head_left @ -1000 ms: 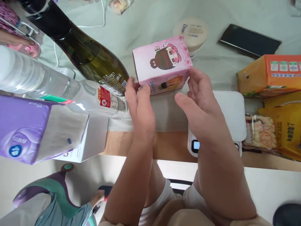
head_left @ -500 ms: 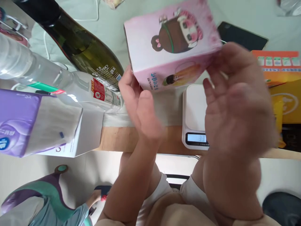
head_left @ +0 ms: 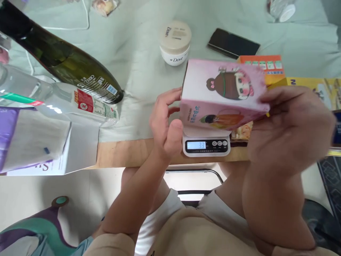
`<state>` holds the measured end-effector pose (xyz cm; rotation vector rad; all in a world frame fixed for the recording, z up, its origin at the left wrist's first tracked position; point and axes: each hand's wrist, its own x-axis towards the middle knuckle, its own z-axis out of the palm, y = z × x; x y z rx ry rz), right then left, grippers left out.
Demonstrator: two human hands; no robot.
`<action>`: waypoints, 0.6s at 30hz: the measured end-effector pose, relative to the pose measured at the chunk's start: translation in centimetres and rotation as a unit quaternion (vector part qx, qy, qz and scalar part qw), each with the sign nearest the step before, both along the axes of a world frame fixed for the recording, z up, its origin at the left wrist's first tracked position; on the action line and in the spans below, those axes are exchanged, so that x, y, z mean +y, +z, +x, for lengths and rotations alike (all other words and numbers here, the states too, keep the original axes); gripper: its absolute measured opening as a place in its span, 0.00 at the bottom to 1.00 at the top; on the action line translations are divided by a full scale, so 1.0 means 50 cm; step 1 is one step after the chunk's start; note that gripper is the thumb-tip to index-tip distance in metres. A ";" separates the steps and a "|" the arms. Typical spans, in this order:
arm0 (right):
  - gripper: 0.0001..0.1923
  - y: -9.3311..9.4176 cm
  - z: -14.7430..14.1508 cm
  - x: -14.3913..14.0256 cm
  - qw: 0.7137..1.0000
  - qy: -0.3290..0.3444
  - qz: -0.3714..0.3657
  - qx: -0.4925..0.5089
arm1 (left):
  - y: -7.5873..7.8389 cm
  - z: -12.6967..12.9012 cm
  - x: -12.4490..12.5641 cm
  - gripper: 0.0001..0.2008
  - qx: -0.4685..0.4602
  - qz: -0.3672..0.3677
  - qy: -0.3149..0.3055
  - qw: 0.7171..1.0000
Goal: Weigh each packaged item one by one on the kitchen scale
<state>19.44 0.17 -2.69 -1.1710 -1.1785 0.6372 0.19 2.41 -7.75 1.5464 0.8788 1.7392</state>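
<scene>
At the far left, a purple and white tissue pack (head_left: 29,142) lies at the edge of the surface (head_left: 133,156). Beside it lie a clear plastic bottle (head_left: 58,103) with a red label and, just behind it, a dark green glass bottle (head_left: 66,67), both on their sides on the pale cloth (head_left: 138,71).

Going toward the middle, the left hand (head_left: 166,124) is raised over the front edge of the surface. Its grip is half open: the fingers are spread and touch the left end of the pink box (head_left: 221,94), and the thumb rests near the lower left corner. The pink box has a cartoon girl on its top face. It is in the air, directly above the white kitchen scale (head_left: 206,144), whose small display is lit. I cannot tell if the box touches the scale plate.

Behind the box stands a white cream jar (head_left: 175,42), and farther right a black phone (head_left: 233,43) lies flat.

On the right, the right hand (head_left: 290,128) is blurred. Its fingers reach over the right end of the pink box, so the box lies between the two hands. I cannot tell how firmly this grip closes. Behind this hand are an orange pack (head_left: 262,65) and a yellow pack (head_left: 311,90).
</scene>
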 end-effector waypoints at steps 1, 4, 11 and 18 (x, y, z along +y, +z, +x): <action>0.10 -0.001 0.001 0.001 1.000 -0.029 0.004 -0.001 | -0.002 0.002 0.001 0.23 0.010 0.011 0.005 1.000; 0.10 -0.002 0.008 -0.006 0.998 -0.049 -0.008 -0.024 | -0.009 0.005 0.008 0.19 0.026 0.044 0.034 0.998; 0.14 -0.018 0.043 -0.027 0.999 0.046 -0.009 -0.024 | -0.016 0.020 0.019 0.18 0.059 0.085 0.100 0.990; 0.20 -0.014 0.059 -0.022 0.997 0.068 0.020 -0.014 | -0.026 0.011 0.026 0.18 0.063 0.090 0.118 0.987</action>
